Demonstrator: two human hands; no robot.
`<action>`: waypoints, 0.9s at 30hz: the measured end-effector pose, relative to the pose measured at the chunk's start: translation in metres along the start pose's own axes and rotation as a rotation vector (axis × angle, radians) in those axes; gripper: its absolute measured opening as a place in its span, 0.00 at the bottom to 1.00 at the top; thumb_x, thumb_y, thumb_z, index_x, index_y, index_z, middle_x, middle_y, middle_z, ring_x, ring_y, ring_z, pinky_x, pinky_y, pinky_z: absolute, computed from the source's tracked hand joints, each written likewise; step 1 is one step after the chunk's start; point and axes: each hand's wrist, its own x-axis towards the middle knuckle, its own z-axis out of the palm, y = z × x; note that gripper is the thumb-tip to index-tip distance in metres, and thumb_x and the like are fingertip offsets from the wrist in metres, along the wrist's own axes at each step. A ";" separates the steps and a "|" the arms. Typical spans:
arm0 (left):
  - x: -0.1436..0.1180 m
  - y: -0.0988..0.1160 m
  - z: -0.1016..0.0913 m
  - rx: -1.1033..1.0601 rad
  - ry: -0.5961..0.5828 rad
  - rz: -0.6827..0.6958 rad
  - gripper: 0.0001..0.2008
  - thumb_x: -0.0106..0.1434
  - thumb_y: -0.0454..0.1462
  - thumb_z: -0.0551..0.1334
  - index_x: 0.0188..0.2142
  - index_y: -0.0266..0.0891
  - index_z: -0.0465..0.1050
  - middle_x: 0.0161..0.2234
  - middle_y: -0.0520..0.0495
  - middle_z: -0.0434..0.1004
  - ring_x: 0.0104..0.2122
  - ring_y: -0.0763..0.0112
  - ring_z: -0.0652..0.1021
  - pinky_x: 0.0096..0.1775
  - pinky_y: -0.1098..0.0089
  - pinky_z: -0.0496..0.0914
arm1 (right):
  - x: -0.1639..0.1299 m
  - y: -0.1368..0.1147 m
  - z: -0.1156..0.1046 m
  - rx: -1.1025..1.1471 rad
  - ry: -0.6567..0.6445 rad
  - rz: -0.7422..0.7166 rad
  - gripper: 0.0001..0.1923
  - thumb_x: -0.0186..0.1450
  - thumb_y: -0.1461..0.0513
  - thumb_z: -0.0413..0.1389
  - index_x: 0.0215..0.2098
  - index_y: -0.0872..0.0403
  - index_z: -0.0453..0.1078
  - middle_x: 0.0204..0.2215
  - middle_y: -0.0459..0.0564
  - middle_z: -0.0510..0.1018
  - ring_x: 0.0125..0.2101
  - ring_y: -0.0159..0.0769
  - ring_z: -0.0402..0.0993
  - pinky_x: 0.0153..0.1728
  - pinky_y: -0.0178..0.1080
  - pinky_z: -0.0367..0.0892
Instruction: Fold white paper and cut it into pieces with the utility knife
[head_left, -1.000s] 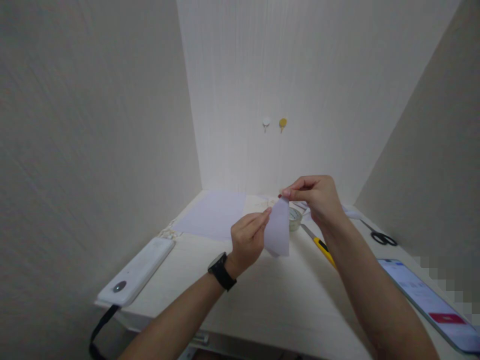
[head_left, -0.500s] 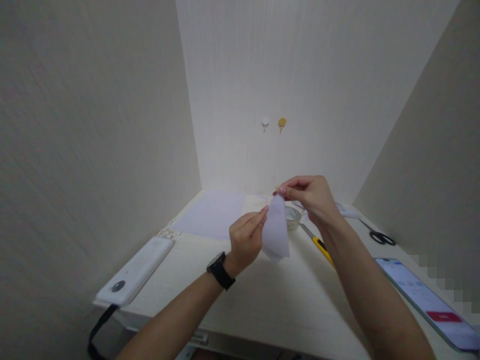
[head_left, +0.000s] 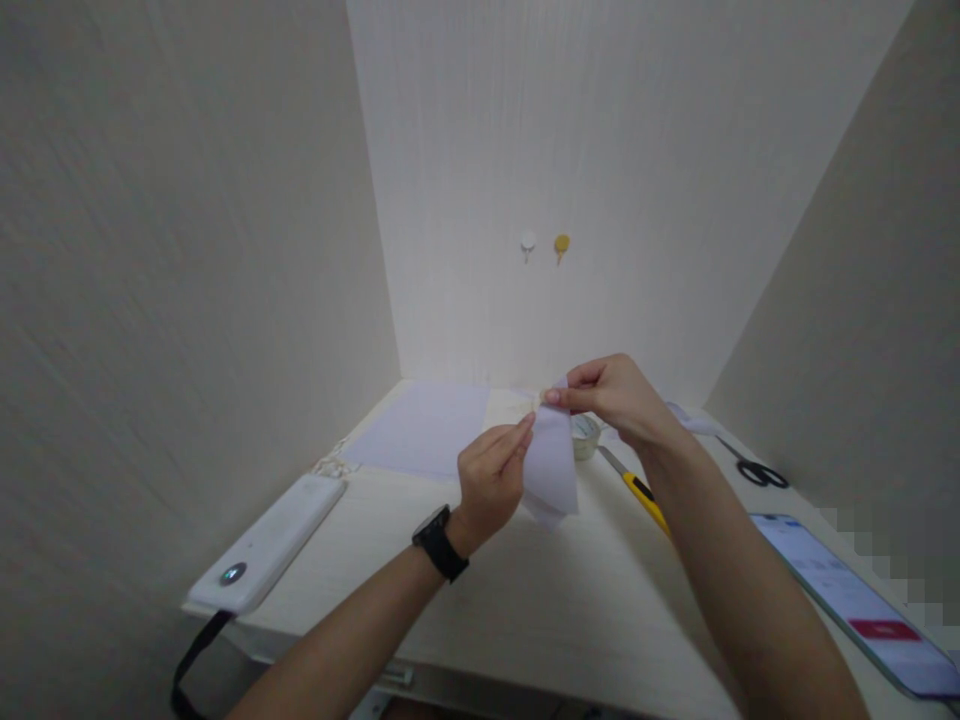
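Above the white table (head_left: pixel 540 600) both of my hands hold a small folded piece of pale paper (head_left: pixel 553 470). My left hand (head_left: pixel 491 480), with a black watch on its wrist, pinches the paper's left edge. My right hand (head_left: pixel 611 395) pinches the top tip of the paper between thumb and forefinger. The paper hangs upright, its lower corner a little above the tabletop.
A flat pale sheet (head_left: pixel 424 428) lies at the back left. A roll of clear tape (head_left: pixel 585 435), a yellow utility knife (head_left: pixel 637 490) and black scissors (head_left: pixel 757 470) lie to the right. A phone (head_left: pixel 862 600) sits at the right edge, a white device (head_left: pixel 266 545) at the left edge. Walls enclose three sides.
My right hand has moved a little to the left with the paper's tip, closer to my left hand's fingertips. The left hand has stayed almost still.
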 end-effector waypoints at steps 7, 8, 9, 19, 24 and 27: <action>0.001 0.000 0.001 -0.018 -0.003 -0.007 0.14 0.69 0.30 0.60 0.51 0.39 0.78 0.40 0.44 0.84 0.38 0.71 0.82 0.43 0.70 0.77 | 0.000 -0.006 0.002 0.135 0.043 0.029 0.20 0.41 0.48 0.72 0.17 0.56 0.77 0.17 0.50 0.76 0.20 0.32 0.68 0.24 0.37 0.64; 0.001 0.000 0.001 -0.016 -0.004 -0.011 0.14 0.69 0.30 0.59 0.52 0.39 0.78 0.40 0.44 0.84 0.38 0.71 0.82 0.43 0.70 0.77 | 0.000 -0.006 0.002 0.135 0.041 0.025 0.20 0.41 0.48 0.72 0.17 0.56 0.77 0.17 0.50 0.76 0.20 0.33 0.69 0.24 0.37 0.65; 0.001 0.000 0.001 -0.014 -0.006 -0.014 0.14 0.69 0.31 0.59 0.52 0.39 0.78 0.40 0.44 0.84 0.38 0.71 0.82 0.43 0.70 0.77 | 0.000 -0.005 0.003 0.133 0.048 0.017 0.20 0.41 0.48 0.72 0.18 0.56 0.77 0.17 0.51 0.77 0.20 0.33 0.70 0.24 0.37 0.65; 0.000 -0.001 0.001 -0.019 0.005 0.008 0.14 0.68 0.31 0.60 0.52 0.39 0.78 0.40 0.44 0.84 0.38 0.71 0.82 0.42 0.70 0.77 | 0.001 -0.005 0.007 0.227 0.176 0.007 0.12 0.43 0.55 0.71 0.17 0.54 0.78 0.20 0.53 0.81 0.23 0.37 0.75 0.29 0.40 0.70; 0.002 0.001 0.001 -0.019 0.009 -0.009 0.14 0.69 0.31 0.60 0.51 0.39 0.78 0.39 0.44 0.84 0.37 0.71 0.82 0.42 0.70 0.77 | 0.003 -0.004 0.008 0.232 0.181 -0.002 0.12 0.44 0.54 0.69 0.18 0.54 0.79 0.20 0.53 0.81 0.23 0.38 0.75 0.28 0.40 0.69; 0.003 0.001 0.002 -0.032 0.010 -0.031 0.14 0.69 0.31 0.60 0.51 0.39 0.79 0.39 0.43 0.84 0.37 0.71 0.82 0.41 0.70 0.77 | 0.004 -0.001 0.009 0.222 0.208 -0.028 0.12 0.45 0.53 0.70 0.19 0.54 0.79 0.22 0.54 0.82 0.24 0.38 0.75 0.28 0.40 0.69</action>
